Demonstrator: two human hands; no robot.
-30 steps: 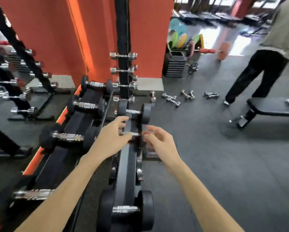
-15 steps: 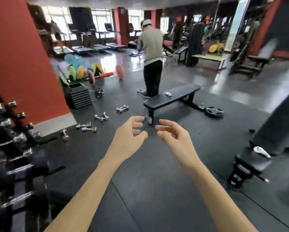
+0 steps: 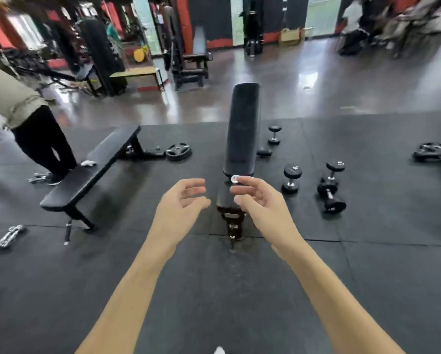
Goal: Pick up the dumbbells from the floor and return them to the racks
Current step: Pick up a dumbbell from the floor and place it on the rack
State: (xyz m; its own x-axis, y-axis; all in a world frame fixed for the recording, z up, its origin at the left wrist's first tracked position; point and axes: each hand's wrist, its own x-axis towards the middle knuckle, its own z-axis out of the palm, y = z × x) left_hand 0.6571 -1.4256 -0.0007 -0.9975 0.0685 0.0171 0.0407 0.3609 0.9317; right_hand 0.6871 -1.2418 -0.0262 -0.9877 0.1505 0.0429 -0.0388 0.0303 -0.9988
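Observation:
Several black dumbbells stand or lie on the dark rubber floor to the right of an inclined bench: one upright (image 3: 292, 179), another upright (image 3: 333, 171), one lying (image 3: 331, 198), and a smaller one farther back (image 3: 274, 134). A chrome dumbbell (image 3: 8, 237) lies at the far left. My left hand (image 3: 179, 210) and my right hand (image 3: 260, 204) hover empty in front of me, fingers loosely spread, well short of any dumbbell. No rack is in view.
An inclined black bench (image 3: 242, 134) stands straight ahead. A flat bench (image 3: 94, 166) sits to the left, with a weight plate (image 3: 178, 151) beside it. A person in black trousers (image 3: 39, 139) stands at the left. More plates (image 3: 434, 153) lie far right.
The view has swung from the dumbbell rack to the open floor with the benches. Both hands left the racked dumbbell and now hang empty in the air.

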